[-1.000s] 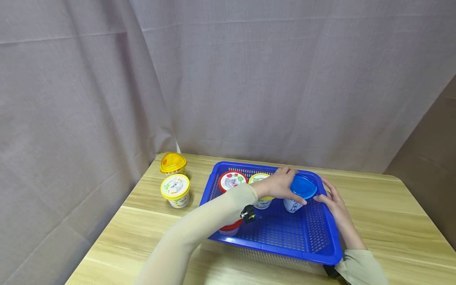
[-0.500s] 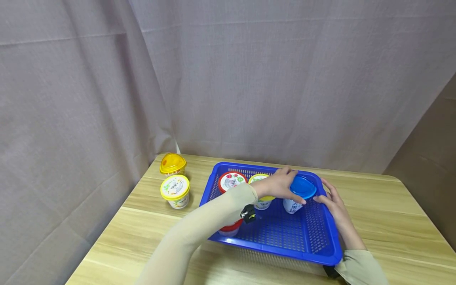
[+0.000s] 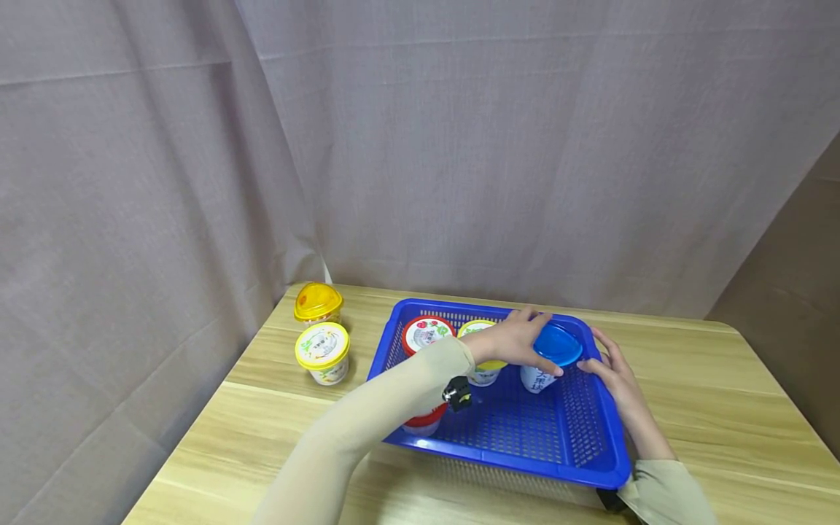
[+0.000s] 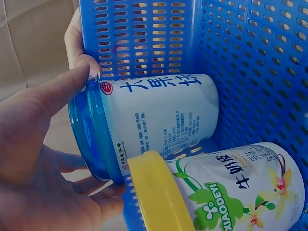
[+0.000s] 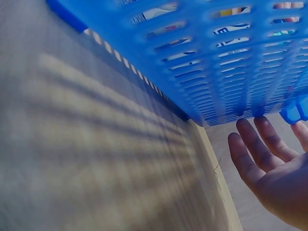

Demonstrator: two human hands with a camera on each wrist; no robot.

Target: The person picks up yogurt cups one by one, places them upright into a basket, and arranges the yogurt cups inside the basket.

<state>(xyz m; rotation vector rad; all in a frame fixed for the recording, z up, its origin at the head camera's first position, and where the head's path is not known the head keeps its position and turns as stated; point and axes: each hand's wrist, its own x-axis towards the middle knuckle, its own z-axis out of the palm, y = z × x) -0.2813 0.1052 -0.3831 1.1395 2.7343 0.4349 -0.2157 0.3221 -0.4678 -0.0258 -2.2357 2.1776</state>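
Basket [image 3: 545, 467]: stood on the worktop [image 3: 709, 394] and contained four lidded cups.
Left hand [image 3: 515, 341]: reached across the basket; thumb and fingers were spread around the lid of the blue-lidded cup [image 3: 554, 350] and held it.
Blue-lidded cup: located inside the basket, at the far right corner; it appeared slightly tilted toward the right wall. Base contact with the basket floor could not be confirmed.
Right hand [image 3: 613, 375]: thumb lay over the right rim, fingers nearly straight against the outer wall; the basket edge was held between them.
Yellow-lidded cup [image 4: 219, 187]: stood in the basket beside the blue-lidded cup.
Red-lidded cups: one [image 3: 428, 334] stood at the far left of the basket, one [image 3: 422, 423] at the near left, partly hidden by the left sleeve.
Outside cups: one flat-lidded [image 3: 323, 350] and one dome-lidded [image 3: 318, 302], both yellow on top, stood on the worktop left of the basket.
Progress: four cups were inside, two outside; placement of the blue-lidded cup appeared unfinished, as the fingers had not let go.
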